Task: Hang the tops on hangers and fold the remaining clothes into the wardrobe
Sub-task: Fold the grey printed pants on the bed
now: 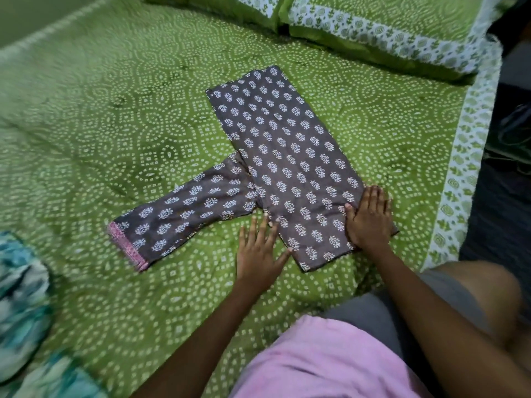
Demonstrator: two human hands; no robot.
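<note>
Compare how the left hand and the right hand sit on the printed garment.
The right hand lies wholly on the brown printed garment, by its right edge; the left hand rests mostly on the green bedsheet, with only its fingertips and thumb reaching the cloth. The right hand sits farther from the person, the left nearer. Both lie flat, fingers straight and spread, gripping nothing.
</note>
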